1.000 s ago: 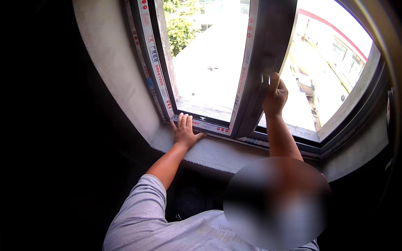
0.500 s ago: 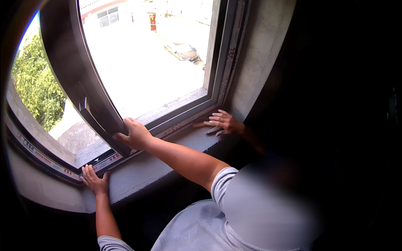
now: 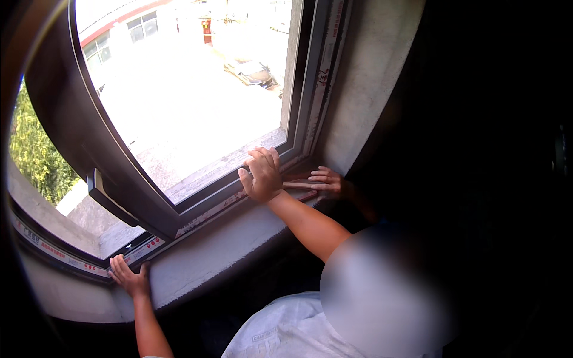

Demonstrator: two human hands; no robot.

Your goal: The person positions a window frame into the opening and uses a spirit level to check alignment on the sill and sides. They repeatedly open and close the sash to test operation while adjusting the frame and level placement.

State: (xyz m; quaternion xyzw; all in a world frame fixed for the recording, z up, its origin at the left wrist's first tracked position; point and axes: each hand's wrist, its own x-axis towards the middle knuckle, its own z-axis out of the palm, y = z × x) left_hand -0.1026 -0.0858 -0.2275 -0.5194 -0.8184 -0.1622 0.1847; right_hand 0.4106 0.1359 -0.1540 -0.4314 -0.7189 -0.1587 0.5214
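My left hand (image 3: 129, 278) lies with fingers spread against the lower left corner of the dark window frame (image 3: 200, 213); its fingertips rest on the film-covered rail. My right hand (image 3: 262, 175) is raised in front of the frame's lower rail, thumb apart and fingers slightly bent, with nothing visible in it. Whether it touches the rail I cannot tell. Left of it stands the broad dark upright with a window handle (image 3: 112, 198). Beside my right hand, another person's hand (image 3: 328, 182) holds thin wooden strips (image 3: 298, 185) over the sill.
The grey sill (image 3: 197, 262) runs below the frame, with a rough front edge. A plastered wall side (image 3: 373, 77) borders the window on the right. Outside are a bright yard, a building and green foliage (image 3: 39, 155). A blurred pale shape (image 3: 382, 292) fills the lower right.
My right hand has left the upright and moved right, toward the other person's hand. That hand has shifted slightly, and the wooden strips show more. The view has shifted; my left hand stays at the corner.
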